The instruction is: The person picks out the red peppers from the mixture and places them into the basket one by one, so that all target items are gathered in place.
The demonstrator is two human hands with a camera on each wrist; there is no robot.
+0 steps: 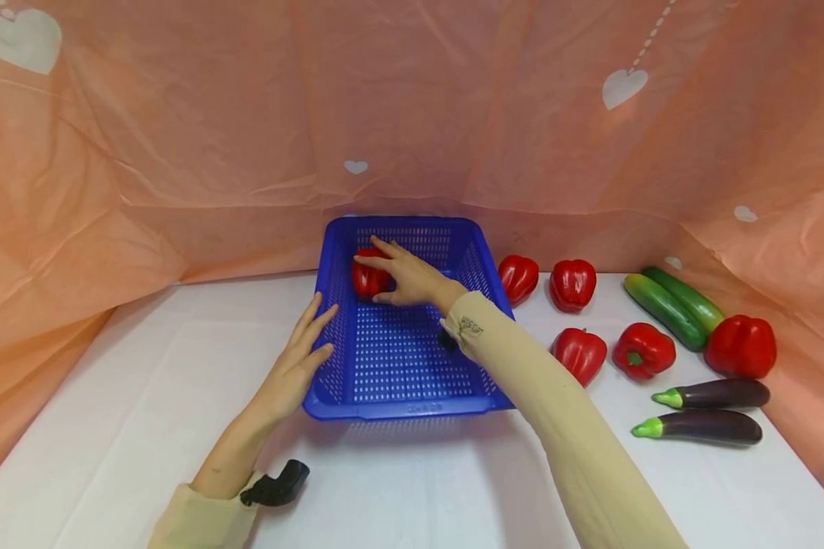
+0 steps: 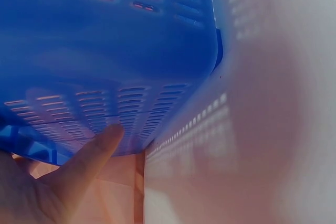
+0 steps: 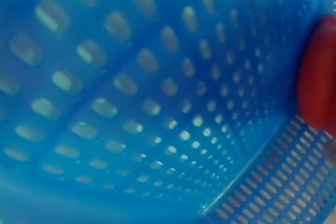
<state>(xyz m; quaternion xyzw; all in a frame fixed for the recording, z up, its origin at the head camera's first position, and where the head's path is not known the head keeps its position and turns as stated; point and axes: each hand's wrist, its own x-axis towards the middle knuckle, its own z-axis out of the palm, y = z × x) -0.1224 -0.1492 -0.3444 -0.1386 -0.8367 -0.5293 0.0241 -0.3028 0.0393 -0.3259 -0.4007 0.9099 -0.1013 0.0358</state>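
A red bell pepper (image 1: 368, 284) is in the far left corner of a blue plastic basket (image 1: 412, 409). My right hand (image 1: 412, 278) reaches into the basket beside it, with spread fingers over the pepper and the thumb near its lower right side. In the right wrist view the same bell pepper (image 3: 319, 77) shows at the right edge, a blurred fingertip (image 3: 331, 149) just below it. At the basket's left side is my left hand (image 1: 290, 374), its fingers extended along the rim. The left thumb (image 2: 92, 156) lies against the slotted outer wall in the left wrist view.
Right of the basket lie several more red bell peppers (image 1: 573, 285), two green cucumbers (image 1: 667, 311) and two eggplants (image 1: 710, 427) on the white tabletop (image 1: 144, 412). A peach-coloured cloth (image 1: 412, 99) with white hearts hangs behind and at both sides.
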